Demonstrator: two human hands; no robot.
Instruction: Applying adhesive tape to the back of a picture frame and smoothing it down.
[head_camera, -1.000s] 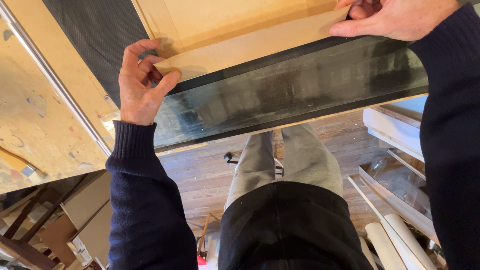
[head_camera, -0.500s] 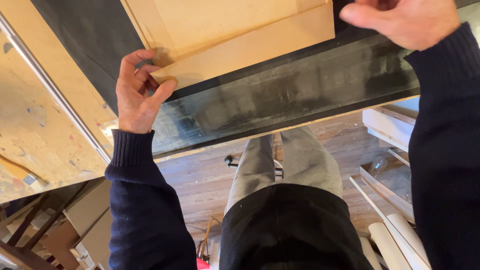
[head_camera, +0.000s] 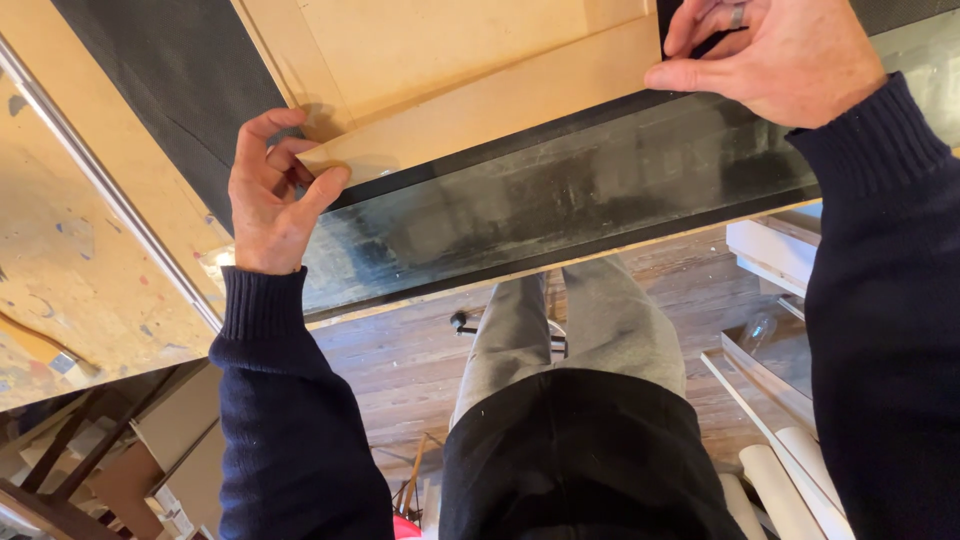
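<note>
a tan wooden panel (head_camera: 470, 80) lies on the dark tabletop (head_camera: 560, 200). the left hand (head_camera: 272, 195) pinches the panel's near left corner; the right hand (head_camera: 775, 55) has its grip clamped on the near right corner.

Board (head_camera: 470, 70) on workbench (head_camera: 560, 200) – left hand (head_camera: 270, 195) at its left corner, right hand (head_camera: 780, 60) at right.

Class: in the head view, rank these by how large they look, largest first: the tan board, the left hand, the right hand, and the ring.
1. tan board, cut off by the frame edge
2. and 3. right hand and left hand: look alike, not ranked
4. ring, on a right-hand finger
</note>
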